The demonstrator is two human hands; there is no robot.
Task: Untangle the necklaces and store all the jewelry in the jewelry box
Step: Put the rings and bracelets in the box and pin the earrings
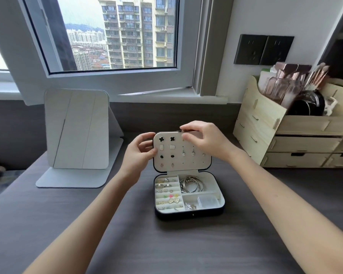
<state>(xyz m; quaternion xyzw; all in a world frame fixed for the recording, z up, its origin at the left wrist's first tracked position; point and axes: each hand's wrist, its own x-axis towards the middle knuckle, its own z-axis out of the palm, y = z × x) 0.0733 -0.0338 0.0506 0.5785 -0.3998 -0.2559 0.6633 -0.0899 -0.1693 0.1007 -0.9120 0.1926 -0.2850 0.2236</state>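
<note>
A dark jewelry box (189, 213) lies open on the grey desk. Its upright lid panel (186, 165) carries several pairs of earrings. My left hand (141, 153) grips the lid's left edge. My right hand (204, 141) pinches the lid's top edge near the right corner, fingers over the panel. In the base, ring rolls (166, 191) on the left hold rings and small earrings. Silver bangles (191, 183) fill the top right compartment. A clear small bag (207, 200) and a bit of chain jewelry (191, 206) lie in the lower right compartment.
A white folding mirror stand (77, 135) sits left of the box. A wooden organizer (297, 133) with drawers, brushes and bottles stands at the right. An open window frame (115, 82) juts inward behind the desk. Dark wall sockets (263, 50) are on the right wall.
</note>
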